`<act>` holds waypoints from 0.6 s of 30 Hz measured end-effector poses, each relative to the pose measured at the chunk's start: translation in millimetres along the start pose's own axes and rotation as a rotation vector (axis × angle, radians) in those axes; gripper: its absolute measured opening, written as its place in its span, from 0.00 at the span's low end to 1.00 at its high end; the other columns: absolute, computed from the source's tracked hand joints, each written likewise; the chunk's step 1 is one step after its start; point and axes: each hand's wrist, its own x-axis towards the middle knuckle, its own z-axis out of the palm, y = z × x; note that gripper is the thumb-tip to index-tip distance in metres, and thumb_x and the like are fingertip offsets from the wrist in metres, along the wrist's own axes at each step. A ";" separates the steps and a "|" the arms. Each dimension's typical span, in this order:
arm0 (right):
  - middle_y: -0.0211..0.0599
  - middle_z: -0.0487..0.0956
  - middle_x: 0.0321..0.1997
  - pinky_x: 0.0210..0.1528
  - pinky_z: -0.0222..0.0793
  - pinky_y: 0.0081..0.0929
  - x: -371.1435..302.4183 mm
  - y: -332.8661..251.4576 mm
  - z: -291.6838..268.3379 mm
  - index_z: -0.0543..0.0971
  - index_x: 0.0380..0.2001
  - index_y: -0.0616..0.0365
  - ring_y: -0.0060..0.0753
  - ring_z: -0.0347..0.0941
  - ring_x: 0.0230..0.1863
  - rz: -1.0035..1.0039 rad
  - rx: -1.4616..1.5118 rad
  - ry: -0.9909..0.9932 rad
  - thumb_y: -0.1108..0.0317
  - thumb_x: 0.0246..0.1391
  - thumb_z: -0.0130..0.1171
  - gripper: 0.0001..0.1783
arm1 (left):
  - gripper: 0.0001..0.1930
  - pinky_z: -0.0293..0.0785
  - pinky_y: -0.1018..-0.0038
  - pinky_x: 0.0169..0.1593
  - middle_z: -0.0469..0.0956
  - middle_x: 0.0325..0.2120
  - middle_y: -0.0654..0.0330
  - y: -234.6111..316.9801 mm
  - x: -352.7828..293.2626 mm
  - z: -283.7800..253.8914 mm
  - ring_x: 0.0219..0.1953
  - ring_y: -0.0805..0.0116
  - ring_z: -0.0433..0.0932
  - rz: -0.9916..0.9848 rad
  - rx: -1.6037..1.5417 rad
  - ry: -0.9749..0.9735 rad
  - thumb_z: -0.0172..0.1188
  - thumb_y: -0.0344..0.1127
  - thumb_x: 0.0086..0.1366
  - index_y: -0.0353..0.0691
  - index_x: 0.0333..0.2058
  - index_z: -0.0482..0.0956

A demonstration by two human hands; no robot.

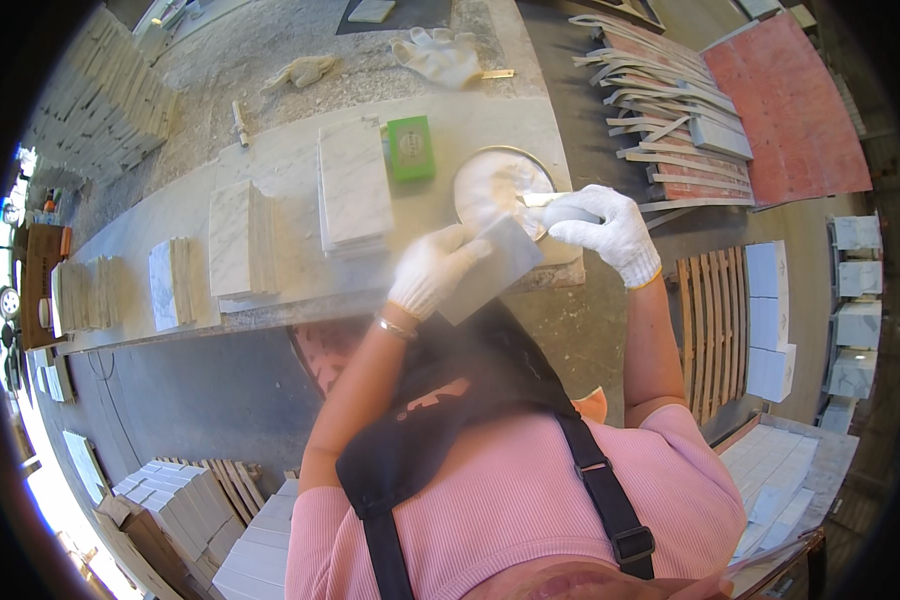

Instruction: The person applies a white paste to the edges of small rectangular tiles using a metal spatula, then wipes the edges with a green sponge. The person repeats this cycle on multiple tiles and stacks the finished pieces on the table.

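Note:
My left hand [432,266], in a white knit glove, grips a thin grey-white tile [502,262] by its left edge. The tile is tilted and held over the front edge of the work table. My right hand [615,235], gloved too, is closed round the grey handle of a putty knife [580,205]. Its pale blade reaches over the right side of a round tin [457,188] with white paste [490,185] in it. The tile's upper corner is near the tin's lower rim; I cannot tell whether they touch. A green box [411,148] stands left of the tin.
Stacks of marble tiles [355,180] line the table [300,290] to the left. A loose glove [438,58] lies at the back. Right of the table are a red board [785,105] with pale straps [660,90], and a wooden pallet [710,335]. Boxes [180,505] stand behind left.

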 end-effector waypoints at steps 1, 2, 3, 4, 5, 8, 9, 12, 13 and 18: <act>0.40 0.88 0.44 0.51 0.77 0.29 0.0 0.2 0.2 0.87 0.46 0.64 0.27 0.83 0.45 0.005 0.038 0.011 0.65 0.50 0.74 0.21 | 0.24 0.76 0.62 0.43 0.84 0.34 0.45 0.4 -0.1 0.0 0.37 0.49 0.83 0.001 -0.007 0.002 0.60 0.56 0.66 0.37 0.41 0.84; 0.40 0.88 0.44 0.52 0.77 0.28 0.0 0.5 0.0 0.87 0.46 0.65 0.27 0.83 0.45 0.005 0.076 0.030 0.66 0.50 0.74 0.20 | 0.24 0.76 0.62 0.43 0.84 0.34 0.45 0.9 -0.3 -0.1 0.37 0.49 0.83 -0.001 -0.007 0.003 0.60 0.55 0.66 0.37 0.41 0.84; 0.37 0.87 0.43 0.49 0.76 0.27 0.5 1.3 -0.6 0.86 0.47 0.65 0.25 0.81 0.43 0.003 0.129 0.048 0.68 0.50 0.74 0.20 | 0.24 0.76 0.62 0.43 0.84 0.34 0.45 1.5 -0.3 -0.5 0.36 0.49 0.83 -0.001 -0.002 0.000 0.60 0.55 0.66 0.37 0.40 0.84; 0.34 0.86 0.42 0.47 0.75 0.25 2.0 2.9 -1.5 0.86 0.48 0.64 0.24 0.80 0.42 -0.005 0.181 0.075 0.69 0.51 0.75 0.20 | 0.24 0.76 0.62 0.42 0.84 0.33 0.45 2.1 -0.2 -1.0 0.36 0.50 0.82 -0.003 0.011 -0.004 0.61 0.55 0.66 0.37 0.40 0.84; 0.31 0.86 0.41 0.45 0.74 0.23 4.7 5.2 -2.7 0.85 0.49 0.64 0.23 0.79 0.40 0.018 0.229 0.096 0.70 0.52 0.75 0.21 | 0.24 0.76 0.62 0.42 0.83 0.33 0.45 2.8 0.3 -1.5 0.35 0.50 0.82 -0.005 0.025 -0.008 0.61 0.55 0.66 0.36 0.40 0.84; 0.30 0.85 0.43 0.48 0.75 0.20 22.3 19.6 -8.7 0.82 0.54 0.64 0.21 0.79 0.44 -0.007 0.398 0.168 0.72 0.55 0.74 0.23 | 0.23 0.75 0.64 0.40 0.83 0.31 0.47 3.2 1.8 -2.8 0.32 0.56 0.80 -0.033 0.029 -0.026 0.61 0.54 0.66 0.36 0.39 0.84; 0.30 0.85 0.44 0.49 0.76 0.20 31.9 26.9 -12.6 0.81 0.54 0.64 0.21 0.79 0.45 -0.071 0.486 0.181 0.72 0.55 0.74 0.23 | 0.23 0.75 0.65 0.40 0.82 0.30 0.47 2.5 2.2 -2.9 0.31 0.58 0.80 -0.039 0.008 -0.032 0.61 0.54 0.66 0.36 0.39 0.84; 0.31 0.85 0.45 0.51 0.77 0.23 74.6 55.3 -11.1 0.80 0.55 0.63 0.25 0.80 0.47 -0.097 0.439 0.256 0.71 0.57 0.72 0.23 | 0.19 0.74 0.67 0.37 0.81 0.26 0.55 -0.9 3.5 -0.5 0.29 0.68 0.76 -0.023 -0.021 -0.030 0.62 0.49 0.68 0.35 0.37 0.84; 0.31 0.85 0.45 0.52 0.77 0.24 89.8 65.2 -7.9 0.80 0.55 0.62 0.26 0.80 0.47 -0.126 0.459 0.280 0.70 0.58 0.71 0.22 | 0.19 0.73 0.69 0.37 0.80 0.26 0.58 -3.2 0.4 0.0 0.29 0.71 0.75 -0.016 -0.121 0.015 0.62 0.48 0.68 0.33 0.37 0.84; 0.47 0.86 0.50 0.57 0.76 0.37 145.1 95.1 10.6 0.85 0.50 0.54 0.46 0.83 0.50 -0.230 -0.111 0.426 0.52 0.47 0.72 0.28 | 0.14 0.69 0.79 0.36 0.79 0.29 0.68 -5.6 -2.8 1.8 0.30 0.78 0.73 -0.026 -0.308 -0.032 0.61 0.41 0.71 0.32 0.39 0.84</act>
